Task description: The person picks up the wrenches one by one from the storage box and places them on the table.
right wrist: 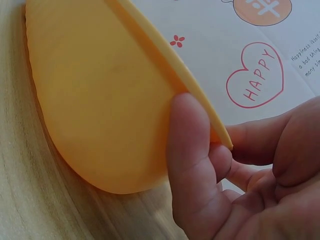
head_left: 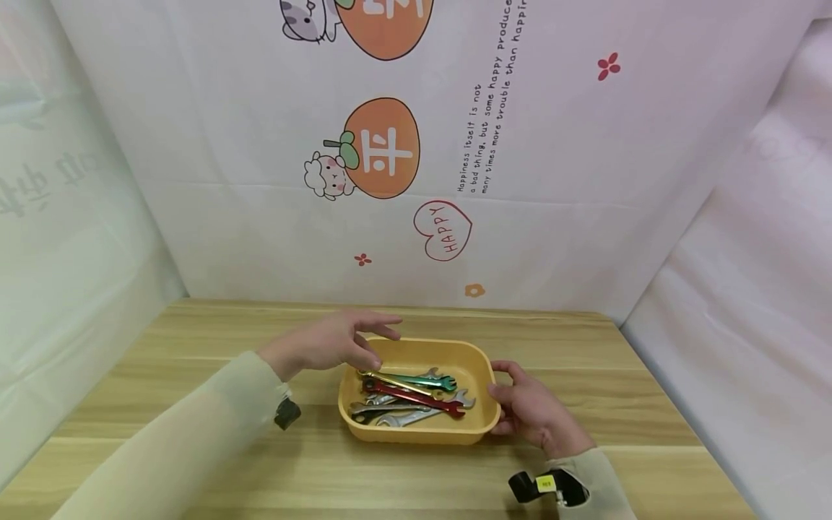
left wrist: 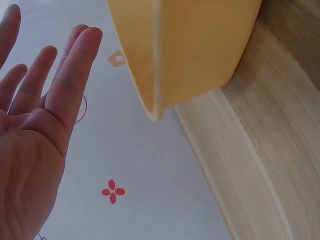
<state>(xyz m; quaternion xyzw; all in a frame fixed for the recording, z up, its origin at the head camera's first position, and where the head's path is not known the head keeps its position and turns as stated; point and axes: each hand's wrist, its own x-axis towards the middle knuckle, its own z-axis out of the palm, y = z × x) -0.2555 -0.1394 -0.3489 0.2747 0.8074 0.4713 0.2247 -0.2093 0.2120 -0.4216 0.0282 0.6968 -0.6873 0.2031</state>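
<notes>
A yellow plastic bin (head_left: 416, 435) sits on the wooden table, holding several wrenches. Among them are a red wrench (head_left: 416, 396), a green wrench (head_left: 425, 380) and a gold wrench (head_left: 406, 385), lying over silver ones such as a silver wrench (head_left: 411, 417). My right hand (head_left: 536, 408) grips the bin's right end, pinching its rim between thumb and fingers, as the right wrist view shows. Over the bin's left end hovers my left hand (head_left: 334, 341), its fingers extended and holding nothing. In the left wrist view its palm appears beside the bin's outer wall (left wrist: 200, 50).
Wood-grain table (head_left: 214, 404) surrounds the bin. Behind it hangs a white printed cloth (head_left: 260, 217), with more white cloth on both sides. Small black devices (head_left: 287, 414) are strapped at the wrists.
</notes>
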